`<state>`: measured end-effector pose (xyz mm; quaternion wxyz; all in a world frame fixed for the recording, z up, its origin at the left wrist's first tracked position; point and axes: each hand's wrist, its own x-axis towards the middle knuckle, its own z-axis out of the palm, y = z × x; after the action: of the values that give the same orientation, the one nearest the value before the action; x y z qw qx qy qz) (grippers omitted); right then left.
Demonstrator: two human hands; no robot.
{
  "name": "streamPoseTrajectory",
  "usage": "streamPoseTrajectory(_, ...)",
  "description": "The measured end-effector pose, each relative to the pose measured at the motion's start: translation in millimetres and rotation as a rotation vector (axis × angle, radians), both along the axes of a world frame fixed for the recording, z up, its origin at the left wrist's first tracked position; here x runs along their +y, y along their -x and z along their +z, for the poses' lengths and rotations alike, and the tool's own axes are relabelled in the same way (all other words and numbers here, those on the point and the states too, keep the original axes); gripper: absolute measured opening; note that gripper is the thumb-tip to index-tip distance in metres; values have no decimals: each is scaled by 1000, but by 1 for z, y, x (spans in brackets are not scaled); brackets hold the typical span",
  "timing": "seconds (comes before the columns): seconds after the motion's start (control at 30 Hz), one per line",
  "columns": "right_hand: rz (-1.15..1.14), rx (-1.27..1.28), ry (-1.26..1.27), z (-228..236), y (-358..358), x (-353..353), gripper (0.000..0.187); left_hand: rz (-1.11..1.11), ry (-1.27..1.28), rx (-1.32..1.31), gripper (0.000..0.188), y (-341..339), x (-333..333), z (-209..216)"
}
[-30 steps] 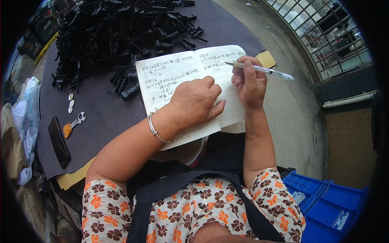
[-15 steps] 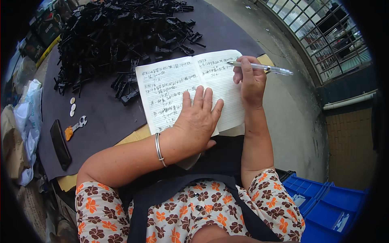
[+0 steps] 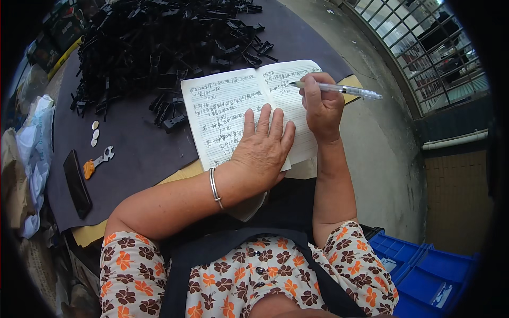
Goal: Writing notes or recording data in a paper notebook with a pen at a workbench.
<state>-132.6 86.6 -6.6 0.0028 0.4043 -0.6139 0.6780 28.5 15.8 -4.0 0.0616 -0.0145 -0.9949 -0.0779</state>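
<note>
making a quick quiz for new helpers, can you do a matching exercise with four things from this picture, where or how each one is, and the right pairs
Column one
1. notebook
2. pen
3. bracelet
4. wrench

Column two
A. around the left wrist
B. lying on the dark table, one end orange
C. open, with the left hand on its pages
D. held in the right hand

Right pairs: 1-C, 2-D, 3-A, 4-B
</note>
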Motion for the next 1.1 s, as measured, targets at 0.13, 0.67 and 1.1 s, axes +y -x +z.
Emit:
streamPoseTrajectory(0.13, -165, -203, 258, 18, 7, 8, 17, -18, -41, 11, 88, -2, -2, -5)
streamPoseTrajectory(0.67, 48, 11, -81, -11, -6, 4, 10, -41, -18, 2, 86, 0, -8, 3)
streamPoseTrajectory(1.1, -72, -381, -20, -3, 6, 9, 15, -37, 52, -16, 83, 0, -8, 2)
